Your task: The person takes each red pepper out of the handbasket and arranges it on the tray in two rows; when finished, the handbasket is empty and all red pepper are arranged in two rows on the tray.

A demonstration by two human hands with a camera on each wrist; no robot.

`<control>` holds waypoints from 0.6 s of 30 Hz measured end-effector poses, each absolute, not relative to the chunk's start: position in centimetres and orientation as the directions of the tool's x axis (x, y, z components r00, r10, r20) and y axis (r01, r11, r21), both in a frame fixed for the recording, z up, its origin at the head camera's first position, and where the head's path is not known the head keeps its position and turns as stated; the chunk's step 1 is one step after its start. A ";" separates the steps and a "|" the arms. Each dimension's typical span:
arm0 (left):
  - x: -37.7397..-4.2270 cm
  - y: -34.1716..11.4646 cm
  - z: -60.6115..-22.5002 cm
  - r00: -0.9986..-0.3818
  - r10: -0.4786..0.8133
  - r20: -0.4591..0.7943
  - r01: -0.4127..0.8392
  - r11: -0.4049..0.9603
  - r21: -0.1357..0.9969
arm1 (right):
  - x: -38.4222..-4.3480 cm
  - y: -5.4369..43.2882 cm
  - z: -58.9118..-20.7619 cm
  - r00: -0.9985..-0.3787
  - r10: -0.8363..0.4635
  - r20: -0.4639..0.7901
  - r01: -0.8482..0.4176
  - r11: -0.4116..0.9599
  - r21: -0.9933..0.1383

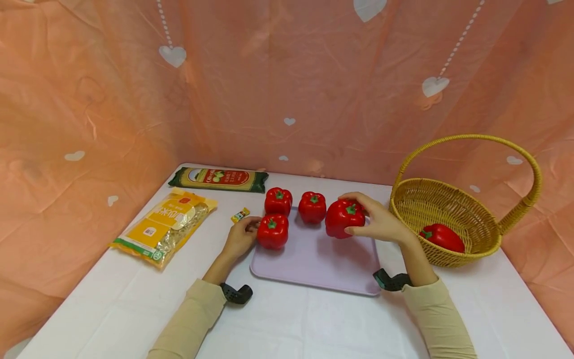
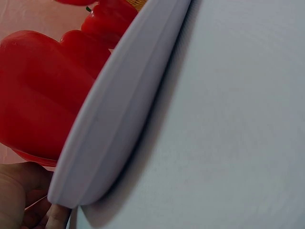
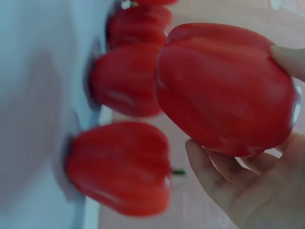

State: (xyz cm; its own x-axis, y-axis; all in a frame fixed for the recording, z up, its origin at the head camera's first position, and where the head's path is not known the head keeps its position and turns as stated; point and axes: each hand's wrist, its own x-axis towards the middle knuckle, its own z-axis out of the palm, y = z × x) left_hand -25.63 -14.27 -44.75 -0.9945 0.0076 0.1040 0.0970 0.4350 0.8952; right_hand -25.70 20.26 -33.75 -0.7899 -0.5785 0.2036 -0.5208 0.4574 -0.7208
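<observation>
My right hand point(image 1: 381, 222) grips a red bell pepper point(image 1: 344, 219) over the right part of a pale purple tray point(image 1: 309, 271). In the right wrist view, thumb and fingers span this pepper point(image 3: 224, 90), held apart from the others. My left hand point(image 1: 240, 237) holds the tray's left rim; the left wrist view has its fingers point(image 2: 33, 176) curled at the rim, partly hidden. Close beside that hand stands a red bell pepper point(image 1: 272, 234). Two more, a back left pepper point(image 1: 278, 202) and a back middle pepper point(image 1: 312, 207), stand upright with green stems.
On the right stands a yellow wicker basket point(image 1: 412, 199) with a tall handle and a red pepper point(image 1: 444, 238) lying inside. Left of the tray lie a yellow grain bag point(image 1: 166, 224), a dark green packet point(image 1: 219, 179) and a small yellow sachet point(image 1: 240, 215). A pink curtain hangs behind.
</observation>
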 end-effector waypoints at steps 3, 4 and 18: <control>-25.6 -14.2 -44.7 -0.994 0.009 0.107 0.100 0.439 0.893 | -25.7 19.1 -34.5 -0.774 -0.594 0.221 -0.559 0.475 -0.679; -25.6 -14.2 -44.7 -0.994 0.007 0.105 0.098 0.439 0.893 | -25.7 18.8 -34.8 -0.770 -0.598 0.223 -0.568 0.482 -0.667; -25.7 -14.2 -44.8 -0.996 0.002 0.093 0.084 0.447 0.891 | -25.4 16.3 -36.9 -0.761 -0.620 0.191 -0.591 0.540 -0.599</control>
State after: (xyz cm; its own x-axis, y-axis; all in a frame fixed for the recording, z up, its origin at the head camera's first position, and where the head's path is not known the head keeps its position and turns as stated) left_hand -25.74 -14.19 -44.75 -0.9957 0.0018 0.0928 0.0838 0.4470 0.8906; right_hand -25.36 16.27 -36.92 -0.7606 -0.6205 0.1910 -0.5910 0.5400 -0.5992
